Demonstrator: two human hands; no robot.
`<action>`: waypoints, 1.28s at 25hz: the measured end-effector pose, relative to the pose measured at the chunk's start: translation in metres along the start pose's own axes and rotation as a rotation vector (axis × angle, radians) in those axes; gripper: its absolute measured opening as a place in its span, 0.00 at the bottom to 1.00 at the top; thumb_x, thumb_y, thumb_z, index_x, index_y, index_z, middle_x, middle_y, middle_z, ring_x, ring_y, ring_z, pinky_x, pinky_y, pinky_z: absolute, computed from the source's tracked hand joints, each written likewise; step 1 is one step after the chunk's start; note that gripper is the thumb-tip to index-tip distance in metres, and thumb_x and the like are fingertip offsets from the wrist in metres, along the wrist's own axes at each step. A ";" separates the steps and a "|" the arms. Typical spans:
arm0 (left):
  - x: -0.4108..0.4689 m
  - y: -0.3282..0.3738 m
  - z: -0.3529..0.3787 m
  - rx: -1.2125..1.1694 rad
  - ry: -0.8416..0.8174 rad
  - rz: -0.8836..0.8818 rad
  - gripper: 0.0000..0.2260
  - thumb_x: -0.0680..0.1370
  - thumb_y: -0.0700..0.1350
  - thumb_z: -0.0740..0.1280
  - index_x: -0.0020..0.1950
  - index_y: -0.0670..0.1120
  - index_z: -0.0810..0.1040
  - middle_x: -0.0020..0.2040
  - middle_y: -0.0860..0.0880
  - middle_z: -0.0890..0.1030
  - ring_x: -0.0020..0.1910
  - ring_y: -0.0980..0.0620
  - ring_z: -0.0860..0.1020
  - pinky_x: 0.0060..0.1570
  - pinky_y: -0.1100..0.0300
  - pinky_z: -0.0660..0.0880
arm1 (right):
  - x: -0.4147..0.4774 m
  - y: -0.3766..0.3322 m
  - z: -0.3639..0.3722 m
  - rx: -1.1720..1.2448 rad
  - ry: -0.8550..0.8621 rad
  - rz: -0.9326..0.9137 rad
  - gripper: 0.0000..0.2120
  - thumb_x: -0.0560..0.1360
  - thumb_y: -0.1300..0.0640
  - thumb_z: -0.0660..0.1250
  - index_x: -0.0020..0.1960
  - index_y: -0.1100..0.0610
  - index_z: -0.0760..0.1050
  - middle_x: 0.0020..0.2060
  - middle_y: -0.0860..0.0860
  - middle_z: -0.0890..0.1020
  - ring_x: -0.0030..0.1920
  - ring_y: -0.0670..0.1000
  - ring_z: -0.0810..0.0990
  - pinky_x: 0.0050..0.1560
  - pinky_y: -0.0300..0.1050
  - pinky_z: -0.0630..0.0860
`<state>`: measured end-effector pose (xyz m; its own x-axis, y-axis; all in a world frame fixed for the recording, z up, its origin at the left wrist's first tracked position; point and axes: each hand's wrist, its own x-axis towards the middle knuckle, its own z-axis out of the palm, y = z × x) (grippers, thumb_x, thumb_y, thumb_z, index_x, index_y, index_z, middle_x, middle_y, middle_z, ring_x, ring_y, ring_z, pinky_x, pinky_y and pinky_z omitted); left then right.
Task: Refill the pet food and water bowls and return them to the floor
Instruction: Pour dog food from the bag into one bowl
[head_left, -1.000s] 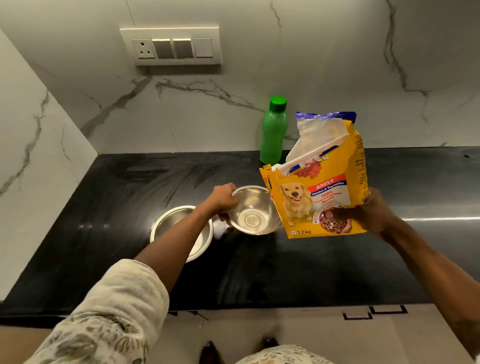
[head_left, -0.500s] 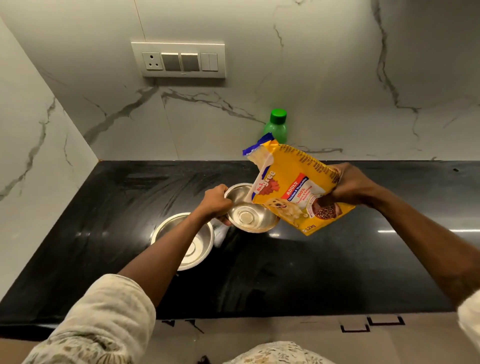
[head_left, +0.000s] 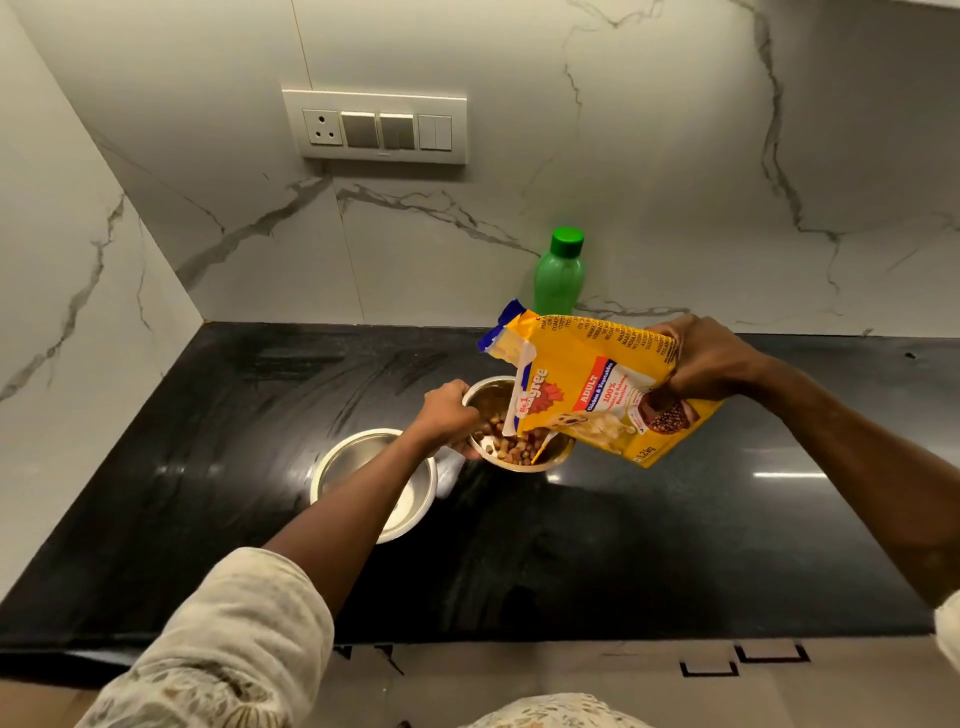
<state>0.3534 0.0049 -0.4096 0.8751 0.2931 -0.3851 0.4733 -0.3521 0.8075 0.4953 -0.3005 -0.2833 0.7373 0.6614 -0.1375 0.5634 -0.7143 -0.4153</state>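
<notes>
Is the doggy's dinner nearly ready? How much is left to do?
Not quite. Done: some kibble lies in the food bowl. In hand: the right hand tips the yellow food bag over it while the left hand holds its rim. Left: the second bowl looks empty, the green bottle stands capped by the wall, and both bowls are up at the counter, not on the floor.

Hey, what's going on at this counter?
A person is pouring dog food. The right hand tips a yellow dog food bag, and kibble lies in the steel bowl that the left hand grips by its rim. A second steel bowl sits beside it on the black counter; a green bottle stands at the wall.
</notes>
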 end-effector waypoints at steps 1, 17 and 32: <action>0.000 -0.001 0.000 0.000 0.006 -0.001 0.15 0.79 0.33 0.66 0.63 0.45 0.72 0.54 0.41 0.81 0.43 0.44 0.88 0.36 0.51 0.86 | 0.000 -0.001 -0.001 0.000 0.004 0.000 0.24 0.59 0.59 0.86 0.52 0.49 0.84 0.44 0.46 0.88 0.46 0.49 0.86 0.56 0.58 0.82; 0.000 -0.001 0.008 -0.041 0.030 0.000 0.13 0.81 0.35 0.67 0.64 0.46 0.73 0.54 0.42 0.82 0.42 0.45 0.88 0.31 0.55 0.84 | -0.004 -0.042 -0.030 -0.140 -0.008 0.032 0.30 0.58 0.57 0.87 0.57 0.47 0.83 0.46 0.47 0.87 0.49 0.53 0.85 0.56 0.54 0.81; -0.006 -0.003 0.014 -0.094 0.016 -0.023 0.12 0.81 0.35 0.67 0.63 0.44 0.73 0.52 0.40 0.84 0.37 0.46 0.88 0.33 0.53 0.85 | -0.010 -0.068 -0.040 -0.214 -0.028 0.074 0.31 0.60 0.54 0.86 0.60 0.41 0.80 0.49 0.46 0.87 0.50 0.52 0.84 0.53 0.50 0.80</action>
<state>0.3483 -0.0079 -0.4156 0.8619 0.3143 -0.3980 0.4813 -0.2600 0.8371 0.4642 -0.2674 -0.2177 0.7705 0.6096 -0.1863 0.5769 -0.7912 -0.2031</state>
